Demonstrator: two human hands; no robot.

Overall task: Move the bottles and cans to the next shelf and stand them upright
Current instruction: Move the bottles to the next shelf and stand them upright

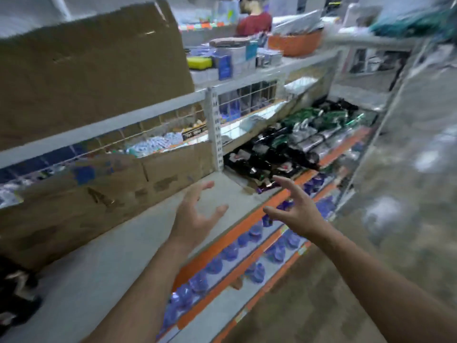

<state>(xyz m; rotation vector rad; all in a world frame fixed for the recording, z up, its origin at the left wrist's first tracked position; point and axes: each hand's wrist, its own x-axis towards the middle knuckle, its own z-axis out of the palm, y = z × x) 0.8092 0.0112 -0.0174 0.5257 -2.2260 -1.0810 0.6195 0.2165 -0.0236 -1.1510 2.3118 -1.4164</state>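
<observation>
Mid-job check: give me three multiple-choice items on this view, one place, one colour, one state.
1. The dark bottles lie: A right of the white post; B on the floor; C on the top shelf.
2. The shelf edge strip is: A green; B orange; C yellow.
3. The left hand and right hand are: A both open, empty; B both gripping cans; C holding one bottle.
Answers: A, they lie past the post; B, the strip shows orange; A, spread fingers hold nothing.

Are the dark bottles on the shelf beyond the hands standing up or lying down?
Lying down. The dark bottles rest on their sides, long bodies stretched across the orange-edged shelf; blur hides finer detail.
</observation>
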